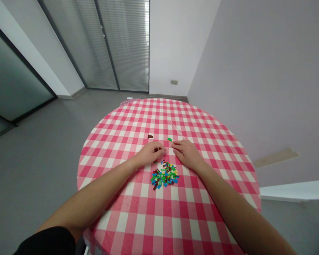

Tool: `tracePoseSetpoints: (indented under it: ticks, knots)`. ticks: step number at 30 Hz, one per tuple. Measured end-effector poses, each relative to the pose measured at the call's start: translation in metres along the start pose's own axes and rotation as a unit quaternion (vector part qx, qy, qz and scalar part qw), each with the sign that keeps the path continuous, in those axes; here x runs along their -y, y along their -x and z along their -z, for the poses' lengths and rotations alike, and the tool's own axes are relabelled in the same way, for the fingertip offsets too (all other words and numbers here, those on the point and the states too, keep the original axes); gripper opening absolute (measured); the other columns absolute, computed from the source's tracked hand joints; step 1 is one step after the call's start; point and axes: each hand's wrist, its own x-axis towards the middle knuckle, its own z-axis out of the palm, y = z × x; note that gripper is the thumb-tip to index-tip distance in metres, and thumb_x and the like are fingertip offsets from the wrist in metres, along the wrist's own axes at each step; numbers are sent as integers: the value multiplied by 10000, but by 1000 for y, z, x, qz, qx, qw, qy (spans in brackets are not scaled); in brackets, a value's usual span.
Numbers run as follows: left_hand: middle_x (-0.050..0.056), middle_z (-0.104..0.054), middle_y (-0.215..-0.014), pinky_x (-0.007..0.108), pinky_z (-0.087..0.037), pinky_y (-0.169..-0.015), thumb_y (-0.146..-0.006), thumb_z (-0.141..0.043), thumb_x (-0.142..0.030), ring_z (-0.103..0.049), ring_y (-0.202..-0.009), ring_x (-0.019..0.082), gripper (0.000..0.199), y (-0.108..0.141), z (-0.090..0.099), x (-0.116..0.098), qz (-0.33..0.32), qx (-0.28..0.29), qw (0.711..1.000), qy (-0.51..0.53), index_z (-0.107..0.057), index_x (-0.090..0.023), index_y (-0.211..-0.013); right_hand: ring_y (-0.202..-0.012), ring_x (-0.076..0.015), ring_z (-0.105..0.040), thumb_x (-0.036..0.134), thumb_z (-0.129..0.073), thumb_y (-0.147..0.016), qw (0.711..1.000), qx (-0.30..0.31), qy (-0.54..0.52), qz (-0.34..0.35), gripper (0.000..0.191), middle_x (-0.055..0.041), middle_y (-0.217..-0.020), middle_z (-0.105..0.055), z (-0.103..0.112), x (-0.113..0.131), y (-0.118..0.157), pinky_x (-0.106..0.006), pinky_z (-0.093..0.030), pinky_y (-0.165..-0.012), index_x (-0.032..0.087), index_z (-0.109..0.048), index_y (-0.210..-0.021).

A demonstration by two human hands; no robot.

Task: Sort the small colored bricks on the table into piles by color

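the only camera is riding on the person's head, and it is facing forward and steeply down. it is looking from just behind the left hand (150, 154) and the right hand (187, 154), so the forearms (87, 198) are reaching in from the bottom corners toward the middle of the view. the pile of small pieces (164, 175) is sitting close below the hands, and the table (159, 106) is filling the lower centre. the wide lens is also taking in the floor (37, 159), the wall (255, 71) and the glass door (122, 42) beyond the table, and it is bending their lines toward the edges.
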Motion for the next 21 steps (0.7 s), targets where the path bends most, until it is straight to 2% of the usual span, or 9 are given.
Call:
tracePoseSetpoints:
  ticks: [11, 21]
  knots:
    - [62, -710, -876, 306, -476, -735, -884, -536, -291, -623, -781, 169, 216, -1, -1, 4, -11, -5, 1000, -6, -719, -176, -885, -1109, -278, -591, 248, -526, -922, 1000, 0, 25, -9, 332, -107, -1230, -677, -3, 0, -2, -470, -445, -995, 159, -685, -1200]
    - [55, -706, -873, 287, -470, -725, -880, -542, -287, -619, -773, 162, 207, 0, 0, 1, -2, -4, 1000, -8, -716, -175, -880, -1112, -274, -589, 252, -490, -932, 999, -1, 35, -6, 367, -107, -1251, -666, -3, 1, -4, -483, -443, -1006, 168, -655, -1250]
